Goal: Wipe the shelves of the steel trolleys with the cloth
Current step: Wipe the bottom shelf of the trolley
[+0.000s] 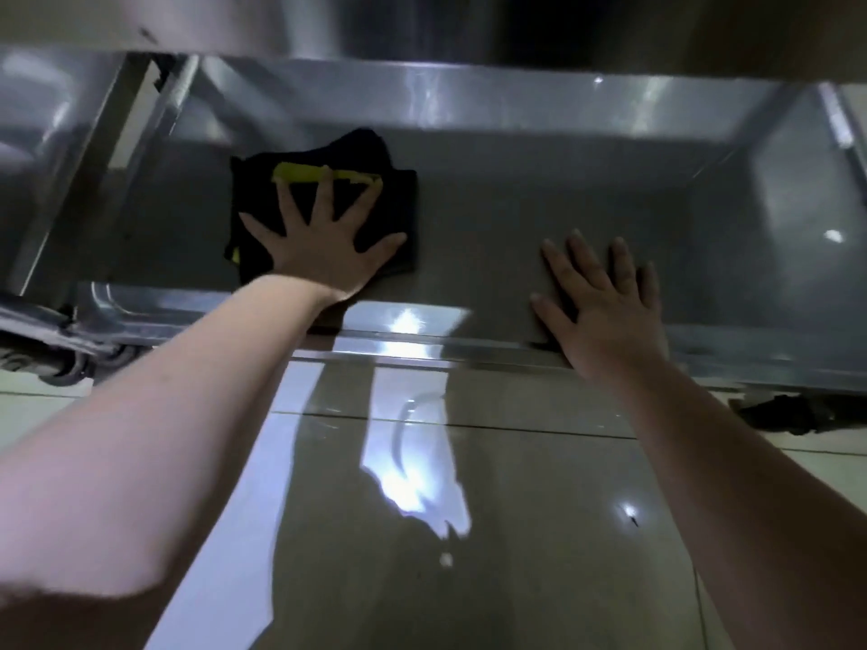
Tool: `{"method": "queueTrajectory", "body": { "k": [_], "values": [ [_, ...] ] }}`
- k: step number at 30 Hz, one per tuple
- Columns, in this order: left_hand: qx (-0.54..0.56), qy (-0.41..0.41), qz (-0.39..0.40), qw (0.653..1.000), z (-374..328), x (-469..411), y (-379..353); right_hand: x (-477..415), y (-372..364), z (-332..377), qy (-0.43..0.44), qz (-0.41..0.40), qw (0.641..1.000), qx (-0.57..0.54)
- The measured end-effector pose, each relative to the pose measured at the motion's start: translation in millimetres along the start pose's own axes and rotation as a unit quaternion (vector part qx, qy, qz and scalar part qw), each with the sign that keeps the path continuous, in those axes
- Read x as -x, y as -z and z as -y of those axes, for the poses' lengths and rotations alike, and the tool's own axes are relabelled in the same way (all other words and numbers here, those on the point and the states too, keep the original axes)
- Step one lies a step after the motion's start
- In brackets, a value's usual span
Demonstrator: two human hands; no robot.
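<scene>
A dark cloth (394, 204) with a yellow strip lies flat on the bottom shelf (492, 218) of a steel trolley, toward its left half. My left hand (323, 241) presses down on the cloth with fingers spread straight. My right hand (605, 302) rests flat on the bare shelf near the front rim (413, 321), fingers straight, holding nothing. The shelf has raised steel walls on all sides.
The underside of the upper shelf (422, 21) hangs over the top of the view. A trolley leg (94, 180) stands at the left, with a castor (70, 363) below it. A dark object (788, 412) lies under the trolley's right end. Glossy floor tiles (469, 509) spread below.
</scene>
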State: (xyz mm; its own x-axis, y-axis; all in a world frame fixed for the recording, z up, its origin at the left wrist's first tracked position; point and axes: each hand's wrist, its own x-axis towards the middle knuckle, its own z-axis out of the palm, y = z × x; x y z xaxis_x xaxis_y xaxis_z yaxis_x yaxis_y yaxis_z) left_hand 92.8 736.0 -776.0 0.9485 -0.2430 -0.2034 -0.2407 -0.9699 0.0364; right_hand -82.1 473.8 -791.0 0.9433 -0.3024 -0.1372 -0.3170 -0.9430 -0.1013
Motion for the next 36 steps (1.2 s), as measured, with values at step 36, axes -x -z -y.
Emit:
{"method": "queueTrajectory", "body": {
  "k": [36],
  "values": [
    [0.013, -0.099, 0.085, 0.991, 7.6, 78.8, -2.6, 6.4, -0.6, 62.8, -0.112, 0.073, 0.99, -0.033]
  ]
}}
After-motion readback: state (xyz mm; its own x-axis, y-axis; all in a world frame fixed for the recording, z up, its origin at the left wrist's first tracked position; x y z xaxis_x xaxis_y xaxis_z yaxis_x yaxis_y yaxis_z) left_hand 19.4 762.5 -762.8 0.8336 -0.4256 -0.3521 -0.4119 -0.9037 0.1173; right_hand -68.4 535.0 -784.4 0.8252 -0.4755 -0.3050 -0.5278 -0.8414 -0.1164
